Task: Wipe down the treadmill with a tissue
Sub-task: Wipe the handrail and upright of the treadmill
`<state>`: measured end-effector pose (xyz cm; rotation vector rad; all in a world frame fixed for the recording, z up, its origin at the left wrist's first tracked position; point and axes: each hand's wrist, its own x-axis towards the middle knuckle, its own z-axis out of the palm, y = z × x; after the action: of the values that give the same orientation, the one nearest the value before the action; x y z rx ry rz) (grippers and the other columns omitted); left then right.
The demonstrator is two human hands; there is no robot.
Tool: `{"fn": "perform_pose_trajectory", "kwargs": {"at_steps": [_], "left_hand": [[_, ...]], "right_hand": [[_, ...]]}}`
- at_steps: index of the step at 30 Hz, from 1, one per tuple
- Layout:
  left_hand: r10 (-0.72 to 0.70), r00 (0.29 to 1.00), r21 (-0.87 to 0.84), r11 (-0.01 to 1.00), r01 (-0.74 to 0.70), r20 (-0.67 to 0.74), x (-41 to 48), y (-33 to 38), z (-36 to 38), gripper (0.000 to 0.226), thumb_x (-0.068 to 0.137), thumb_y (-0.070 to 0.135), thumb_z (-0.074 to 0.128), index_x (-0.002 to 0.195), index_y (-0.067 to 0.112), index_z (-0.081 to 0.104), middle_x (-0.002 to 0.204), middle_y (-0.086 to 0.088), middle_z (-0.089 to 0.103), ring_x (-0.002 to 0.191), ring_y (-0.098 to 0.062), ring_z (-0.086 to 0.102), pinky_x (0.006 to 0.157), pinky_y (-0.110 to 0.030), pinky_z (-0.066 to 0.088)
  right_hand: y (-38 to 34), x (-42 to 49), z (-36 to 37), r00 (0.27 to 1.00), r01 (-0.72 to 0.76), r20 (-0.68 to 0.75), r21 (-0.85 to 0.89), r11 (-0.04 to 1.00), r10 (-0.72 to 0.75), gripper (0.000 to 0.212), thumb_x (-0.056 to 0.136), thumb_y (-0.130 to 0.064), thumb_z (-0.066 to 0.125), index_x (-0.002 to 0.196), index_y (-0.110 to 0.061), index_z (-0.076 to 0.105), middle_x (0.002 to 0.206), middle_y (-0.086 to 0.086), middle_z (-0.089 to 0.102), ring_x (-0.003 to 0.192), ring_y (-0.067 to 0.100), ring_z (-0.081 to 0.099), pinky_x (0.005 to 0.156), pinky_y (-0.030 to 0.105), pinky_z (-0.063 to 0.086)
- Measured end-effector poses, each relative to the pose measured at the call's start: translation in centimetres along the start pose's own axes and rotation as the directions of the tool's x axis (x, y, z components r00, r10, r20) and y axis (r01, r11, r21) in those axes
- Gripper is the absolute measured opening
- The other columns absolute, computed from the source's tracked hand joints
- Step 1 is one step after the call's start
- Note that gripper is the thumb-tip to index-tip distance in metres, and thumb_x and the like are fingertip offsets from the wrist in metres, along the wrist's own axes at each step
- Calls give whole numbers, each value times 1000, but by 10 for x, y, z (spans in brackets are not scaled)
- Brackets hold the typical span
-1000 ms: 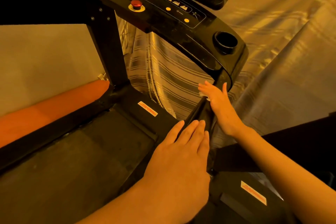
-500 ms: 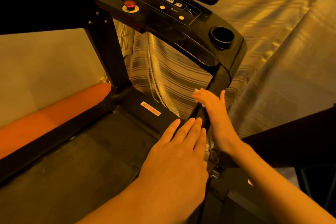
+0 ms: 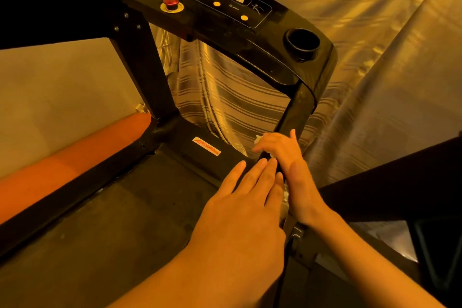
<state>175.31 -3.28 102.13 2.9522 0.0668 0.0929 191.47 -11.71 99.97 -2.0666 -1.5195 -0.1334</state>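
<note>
While my right hand [image 3: 282,155] lies across the lower part of the treadmill's right upright [image 3: 298,107], its fingers stretch nearly straight over the post toward the left and press the tissue [image 3: 259,138] against the black surface. The thumb stands apart, pointing up along the post. Most of the tissue is hidden beneath that hand; only a crumpled white edge shows past my fingertips, so it sits low on the upright, just above the motor cover [image 3: 190,147].

My left hand [image 3: 245,207] is spread flat, with straight fingers close together and nothing in it. Its fingertips lie at the foot of the same upright, touching the side of my right hand. Whether the palm bears on the deck I cannot tell.

A red-and-white logo sticker [image 3: 206,149] lies on the motor cover, just left of my hands. The dark belt [image 3: 100,227] runs toward me. Above, the console [image 3: 275,22] carries a red stop button [image 3: 170,1] and a round cup holder [image 3: 302,41]. A striped curtain [image 3: 237,97] hangs behind the frame.
</note>
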Motion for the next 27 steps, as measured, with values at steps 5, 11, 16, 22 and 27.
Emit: {"fn": "perform_pose_trajectory", "kwargs": {"at_steps": [5, 11, 16, 22, 27], "left_hand": [[4, 999, 23, 1000, -5, 31, -1, 0, -3, 101, 63, 46, -21, 159, 17, -23, 165, -4, -37, 150, -17, -38, 108, -39, -35], [-39, 997, -19, 999, 37, -69, 2, -1, -1, 88, 82, 48, 12, 161, 10, 20, 171, -16, 14, 159, -23, 5, 128, -38, -5], [-27, 999, 8, 1000, 26, 48, -2, 3, -10, 91, 76, 50, -12, 160, 19, -20, 166, -1, -35, 150, -14, -37, 113, -37, -32], [-26, 999, 30, 999, 25, 48, -1, 1, -11, 89, 77, 52, -9, 161, 24, -20, 167, 2, -32, 151, -12, -35, 110, -32, -32], [-73, 993, 113, 992, 62, 92, 13, 9, -19, 70, 104, 50, 11, 161, 24, -19, 167, 0, -32, 154, -18, -30, 122, -38, -23]], "right_hand": [[83, 47, -7, 994, -43, -108, -144, 989, 27, 36, 108, 0, 41, 131, -21, 59, 150, 5, 53, 153, 22, 32, 120, 72, 0], [14, -12, 15, 988, 44, -148, 96, 994, -30, 34, 104, -5, 39, 130, -12, 61, 142, 3, 57, 145, 23, 44, 128, 52, 9], [65, 24, -10, 999, -13, -46, -25, 1000, 11, 45, 111, -45, 29, 143, -23, 51, 160, 8, 42, 157, 24, 23, 125, 67, 1], [30, 9, 20, 947, -158, -230, 278, 947, 226, 92, 104, -72, 12, 156, 0, 36, 171, 11, 21, 161, 23, 4, 129, 47, -8], [26, -34, 33, 971, -100, -170, 344, 933, 167, 85, 105, -67, 7, 163, -4, 9, 174, 5, -2, 161, 26, -9, 129, 49, -9]]}}
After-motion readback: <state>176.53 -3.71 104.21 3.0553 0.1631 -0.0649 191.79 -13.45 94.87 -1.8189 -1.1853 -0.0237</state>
